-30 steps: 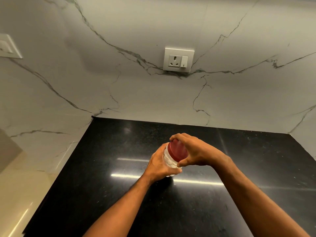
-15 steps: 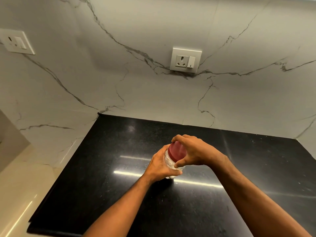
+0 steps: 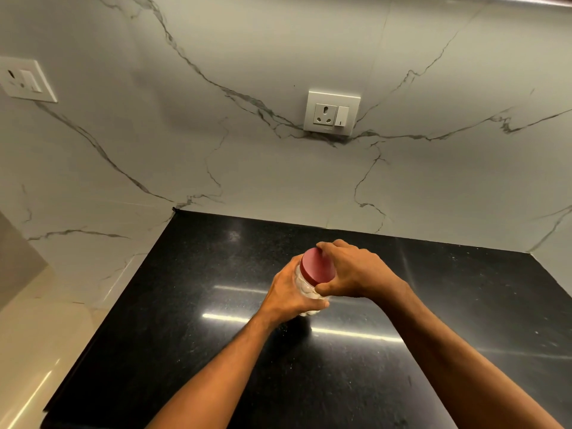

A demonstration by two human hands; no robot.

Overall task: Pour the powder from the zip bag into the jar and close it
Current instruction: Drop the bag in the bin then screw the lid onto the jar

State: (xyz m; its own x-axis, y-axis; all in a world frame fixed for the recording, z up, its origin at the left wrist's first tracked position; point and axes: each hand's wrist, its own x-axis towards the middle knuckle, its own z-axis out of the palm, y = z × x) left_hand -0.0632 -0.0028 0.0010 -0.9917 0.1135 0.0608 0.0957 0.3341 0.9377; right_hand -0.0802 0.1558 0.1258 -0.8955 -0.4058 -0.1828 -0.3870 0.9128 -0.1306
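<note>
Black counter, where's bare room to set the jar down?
The black counter shows bare between the left hand and the marble wall, and right of the right hand. It is crowded only around the jar.

The left hand (image 3: pixel 292 292) covers most of the clear plastic jar (image 3: pixel 305 289), so its bottom and how much white powder it contains cannot be seen. The right hand (image 3: pixel 353 270) hides the right rim of the round red lid (image 3: pixel 317 267). The black glossy stone surface (image 3: pixel 185 305) is cut off by the lower and right edges. The white wall switch plate (image 3: pixel 26 80) is cut at the left edge.
</note>
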